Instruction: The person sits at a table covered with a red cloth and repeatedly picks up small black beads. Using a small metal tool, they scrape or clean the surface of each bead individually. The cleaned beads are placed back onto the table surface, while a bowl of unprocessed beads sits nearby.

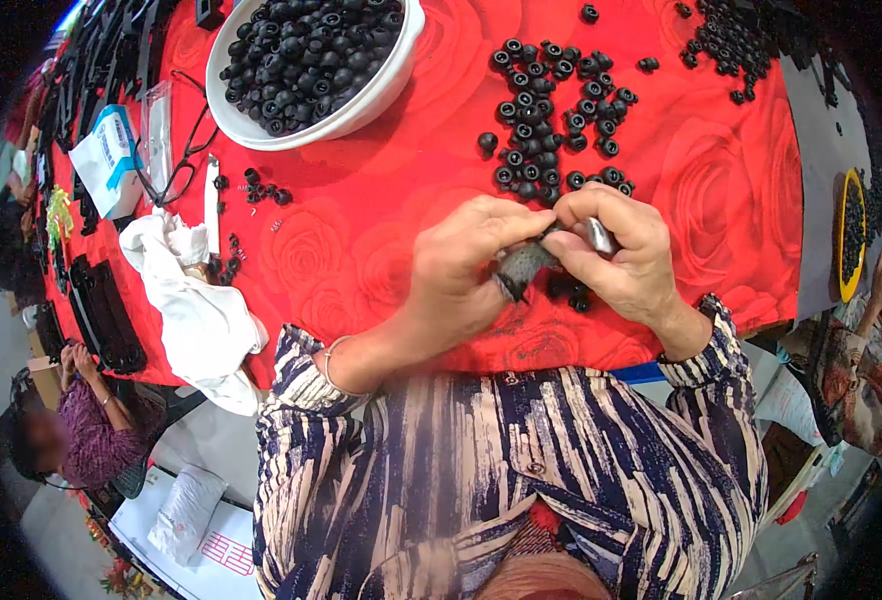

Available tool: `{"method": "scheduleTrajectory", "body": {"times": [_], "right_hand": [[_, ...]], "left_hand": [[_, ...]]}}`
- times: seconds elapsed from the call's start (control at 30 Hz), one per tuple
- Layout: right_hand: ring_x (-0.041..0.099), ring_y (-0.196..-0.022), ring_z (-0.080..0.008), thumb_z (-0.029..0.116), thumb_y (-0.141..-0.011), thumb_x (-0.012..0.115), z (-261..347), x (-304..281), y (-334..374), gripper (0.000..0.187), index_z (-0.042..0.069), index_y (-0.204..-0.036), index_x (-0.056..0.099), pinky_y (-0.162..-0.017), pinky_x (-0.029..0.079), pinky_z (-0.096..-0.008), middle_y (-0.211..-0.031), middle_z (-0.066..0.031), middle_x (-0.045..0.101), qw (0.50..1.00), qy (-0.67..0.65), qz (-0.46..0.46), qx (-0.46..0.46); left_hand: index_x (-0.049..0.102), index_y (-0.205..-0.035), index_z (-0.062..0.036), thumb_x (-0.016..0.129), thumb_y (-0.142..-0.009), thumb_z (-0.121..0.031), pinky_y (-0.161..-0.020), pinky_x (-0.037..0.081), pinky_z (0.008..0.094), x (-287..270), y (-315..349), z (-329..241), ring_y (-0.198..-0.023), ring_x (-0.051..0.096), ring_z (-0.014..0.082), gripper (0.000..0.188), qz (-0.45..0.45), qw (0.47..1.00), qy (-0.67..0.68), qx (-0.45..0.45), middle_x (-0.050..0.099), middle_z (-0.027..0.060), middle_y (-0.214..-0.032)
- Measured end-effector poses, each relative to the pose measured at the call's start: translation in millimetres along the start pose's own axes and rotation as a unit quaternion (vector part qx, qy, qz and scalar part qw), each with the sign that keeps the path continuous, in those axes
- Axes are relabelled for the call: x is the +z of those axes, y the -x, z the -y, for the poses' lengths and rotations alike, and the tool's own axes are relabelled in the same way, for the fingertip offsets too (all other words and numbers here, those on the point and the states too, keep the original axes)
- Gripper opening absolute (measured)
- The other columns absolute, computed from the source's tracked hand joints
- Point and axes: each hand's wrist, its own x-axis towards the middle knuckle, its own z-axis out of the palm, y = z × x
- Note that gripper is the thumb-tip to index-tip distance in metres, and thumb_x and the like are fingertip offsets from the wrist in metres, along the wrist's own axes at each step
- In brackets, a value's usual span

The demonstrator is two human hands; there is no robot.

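Observation:
My left hand point(461, 265) and my right hand point(621, 250) meet over the red cloth at the front of the table. The left fingers are closed around a grey, dark-edged piece point(523, 268) whose kind I cannot make out. A shiny silver metal piece point(601, 236) sticks out of my closed right hand. Where the fingertips meet, a small dark bit is mostly hidden. Just beyond my hands lies a spread of small round black plastic parts point(531, 130), each with a hole. A few more black parts point(573, 293) lie under my right hand.
A white bowl point(401, 75) heaped with black parts stands at the far left. Left of me lie a white cloth point(201, 330), eyeglasses point(186, 170), a blue-white packet point(108, 160) and small springs. More black parts point(731, 50) lie far right. Other people sit at both sides.

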Motion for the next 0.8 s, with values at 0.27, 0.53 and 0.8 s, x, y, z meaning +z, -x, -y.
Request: {"method": "scheduleTrajectory", "body": {"times": [0.27,0.53,0.8], "right_hand": [[0.049,-0.048,-0.0194,0.01,-0.072,0.071,-2,-4,-5,0.024,-0.001,-0.091,0.062,-0.043,0.038,-0.0315,-0.061,-0.0056,0.051,0.965,0.075,0.002,-0.249],[0.051,-0.051,-0.0229,0.012,-0.066,0.074,-5,-9,-5,0.036,-0.002,-0.098,0.063,-0.045,0.04,-0.0337,-0.064,-0.0078,0.05,0.961,0.052,0.081,-0.259],[0.049,-0.05,-0.0193,0.006,-0.062,0.077,-8,0,1,0.039,-0.003,-0.098,0.063,-0.043,0.037,-0.0319,-0.064,-0.0059,0.051,0.948,0.115,-0.033,-0.296]], "left_hand": [[0.065,-0.096,0.0029,0.057,-0.089,-0.008,-0.055,0.048,0.0219,-16,-6,-7,-0.064,0.06,0.0101,0.015,0.117,0.819,0.4,-0.394,0.064,0.0062,-0.079],[0.066,-0.095,0.0013,0.06,-0.088,-0.012,-0.055,0.047,0.0211,-18,-6,-7,-0.062,0.059,0.0091,0.016,0.164,0.815,0.369,-0.415,0.064,0.0052,-0.075],[0.064,-0.104,0.002,0.056,-0.088,-0.005,-0.059,0.049,0.0236,-7,3,-8,-0.065,0.06,0.0116,0.019,0.085,0.868,0.34,-0.352,0.064,0.0058,-0.081]]}}
